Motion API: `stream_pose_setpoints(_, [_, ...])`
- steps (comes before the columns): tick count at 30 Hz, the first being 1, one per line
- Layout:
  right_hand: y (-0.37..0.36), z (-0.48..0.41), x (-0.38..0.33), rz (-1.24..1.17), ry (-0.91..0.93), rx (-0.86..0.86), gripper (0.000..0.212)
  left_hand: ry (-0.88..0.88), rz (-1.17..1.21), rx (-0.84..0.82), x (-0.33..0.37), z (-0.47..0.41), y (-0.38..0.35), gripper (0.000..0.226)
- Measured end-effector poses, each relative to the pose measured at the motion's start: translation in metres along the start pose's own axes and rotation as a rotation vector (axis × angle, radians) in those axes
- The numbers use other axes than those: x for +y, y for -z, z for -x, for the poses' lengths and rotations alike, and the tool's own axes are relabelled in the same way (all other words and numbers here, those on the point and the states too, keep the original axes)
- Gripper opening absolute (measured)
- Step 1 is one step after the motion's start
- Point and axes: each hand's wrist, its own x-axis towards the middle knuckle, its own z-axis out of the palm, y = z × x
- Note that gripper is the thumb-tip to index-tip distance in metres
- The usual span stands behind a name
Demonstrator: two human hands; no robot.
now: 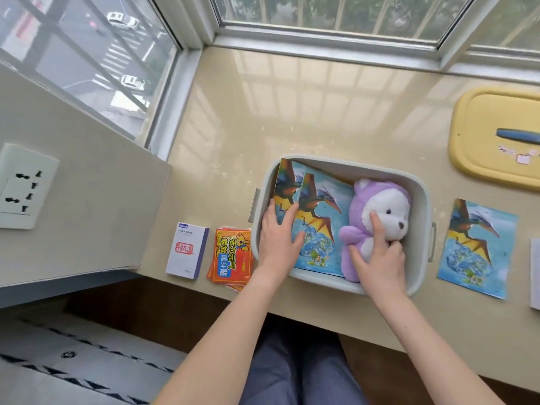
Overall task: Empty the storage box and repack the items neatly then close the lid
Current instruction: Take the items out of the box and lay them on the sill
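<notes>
A grey-white storage box [420,197] stands open on the beige sill in front of me. Inside, two dinosaur booklets [324,206] lean against its left side, and a purple and white plush bear [380,211] lies on the right. My left hand [277,238] rests on the booklets, thumb across the front cover. My right hand [377,258] presses on the bear, index finger on its face. The yellow lid [493,135] with a blue handle lies apart at the far right.
A third dinosaur booklet [476,247] lies right of the box, a white edge [535,273] beyond it. Left of the box are orange packets [230,255] and a small white box [187,249]. A wall socket [23,185] sits on the left ledge. Windows line the back.
</notes>
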Motion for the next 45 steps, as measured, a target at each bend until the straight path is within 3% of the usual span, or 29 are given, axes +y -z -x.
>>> stream_pose_setpoints(6, [0.0, 0.002, -0.002, -0.012, -0.003, 0.025, 0.08, -0.102, 0.108, 0.023, -0.002, -0.005, -0.001, 0.067])
stream_pose_setpoints(13, [-0.001, 0.003, -0.002, 0.003, -0.009, 0.025, 0.08, 0.087, 0.353, -0.051, 0.002, -0.004, -0.002, 0.078])
stream_pose_setpoints(18, [-0.002, 0.003, -0.007, 0.048, -0.027, 0.026, 0.083, 0.163, 0.155, -0.111, -0.001, -0.01, -0.007, 0.084])
stream_pose_setpoints(24, [-0.008, 0.003, -0.006, 0.046, -0.033, 0.056, 0.085, 0.244, 0.365, -0.166, -0.006, -0.015, -0.007, 0.089])
stream_pose_setpoints(28, [-0.007, 0.004, -0.007, 0.005, -0.037, 0.054, 0.089, 0.23, 0.484, -0.18, -0.007, -0.017, 0.0, 0.087])
stream_pose_setpoints(34, [-0.005, 0.001, -0.009, -0.078, -0.095, -0.089, 0.108, 0.127, 0.577, -0.309, -0.003, -0.012, 0.005, 0.078])
stream_pose_setpoints(45, [0.032, 0.015, -0.011, -0.269, -0.15, 0.043, 0.083, 0.047, 0.741, -0.239, 0.017, 0.009, 0.055, 0.063])
